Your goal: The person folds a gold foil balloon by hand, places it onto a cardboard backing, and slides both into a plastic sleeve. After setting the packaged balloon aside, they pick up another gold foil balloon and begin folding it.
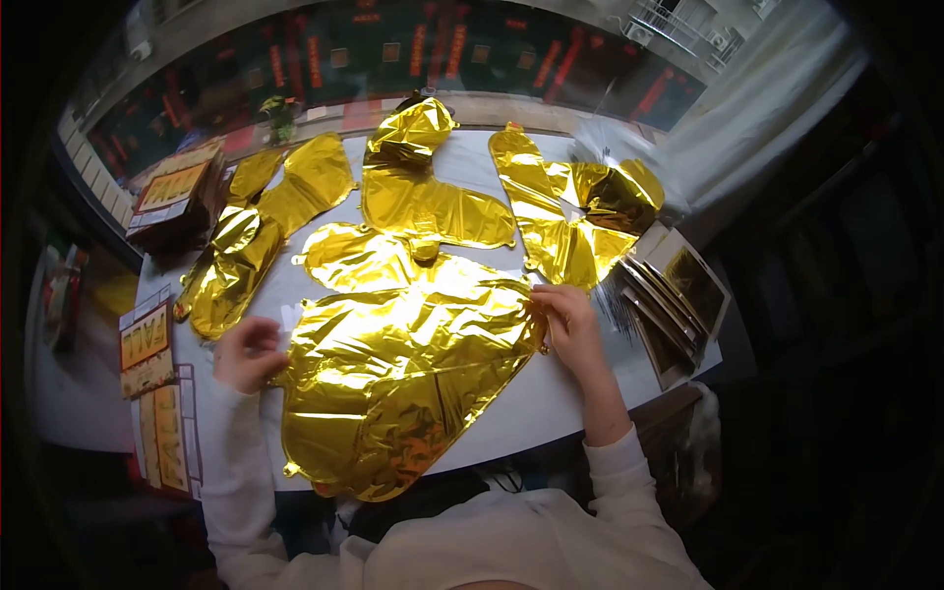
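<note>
A large flat gold foil balloon [393, 379] lies on the white table [551, 398] right in front of me. My right hand [568, 324] pinches its right edge, fingers closed on the foil near a small tab. My left hand [248, 352] rests at the balloon's left edge with curled fingers, touching the foil; I cannot tell whether it grips it. More uninflated gold foil balloons lie beyond: one at the left [251, 236], one in the middle [418, 192], one at the right [570, 211].
Stacked flat packets [674, 300] sit at the table's right edge. Printed gold-lettered cards [147, 349] and sheets lie at the left edge. A dark box [177, 197] stands at the back left. A window with a street view is beyond the table.
</note>
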### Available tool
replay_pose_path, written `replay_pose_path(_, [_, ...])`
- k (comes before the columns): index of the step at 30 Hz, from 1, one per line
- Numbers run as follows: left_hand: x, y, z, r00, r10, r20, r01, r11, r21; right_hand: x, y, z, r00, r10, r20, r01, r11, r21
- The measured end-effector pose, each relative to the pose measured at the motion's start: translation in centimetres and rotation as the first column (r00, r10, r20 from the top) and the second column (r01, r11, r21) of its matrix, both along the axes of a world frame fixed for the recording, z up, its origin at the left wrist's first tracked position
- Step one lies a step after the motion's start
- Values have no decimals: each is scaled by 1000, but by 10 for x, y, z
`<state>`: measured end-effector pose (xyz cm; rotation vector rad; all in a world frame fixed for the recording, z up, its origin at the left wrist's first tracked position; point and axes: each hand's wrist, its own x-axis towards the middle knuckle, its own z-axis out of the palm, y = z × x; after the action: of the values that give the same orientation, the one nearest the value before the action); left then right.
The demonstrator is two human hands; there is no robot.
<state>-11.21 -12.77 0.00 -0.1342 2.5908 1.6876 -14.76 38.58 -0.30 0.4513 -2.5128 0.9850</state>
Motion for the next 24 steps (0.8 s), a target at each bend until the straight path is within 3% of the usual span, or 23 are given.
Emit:
replay_pose_path(2, [3,3,10,998,29,61,-26,998,-57,-1,2,5,999,-13,30,14,999,-52])
replay_pose_path(4, [4,0,6,999,16,50,-13,997,-71,-2,4,9,995,94,18,-94,996,5])
replay_pose_path(14, [4,-14,3,998,4,56,0,998,-63,-1,3,8,988,154,26,-156,983,98])
replay_pose_path(15, [2,-24,-8,1000,14,-22,-13,1000,16,0,1,10,994,110,-6,-109,991,80])
replay_pose_path(16, [-1,-28,1,999,-21,-50,17,997,-69,1,0,10,997,63,-35,-61,996,60])
replay_pose_path(19, [-15,-32,11,987,102,-123,-107,994,-31,-6,-26,32,989,144,-38,-141,988,63])
replay_pose_path(20, [-21,-29,13,941,227,-251,-243,970,-32,-4,-39,47,979,205,-8,-203,974,95])
replay_pose_path(21, [-27,-27,13,865,336,-371,-368,929,-17,-5,-59,63,951,310,17,-308,937,168])
replay_pose_path(22, [-34,-26,11,863,342,-372,-374,927,-16,-9,-82,76,907,420,37,-414,871,263])
replay_pose_path(24, [-44,-27,6,676,379,-632,-594,788,-164,-28,-131,85,760,645,84,-633,704,321])
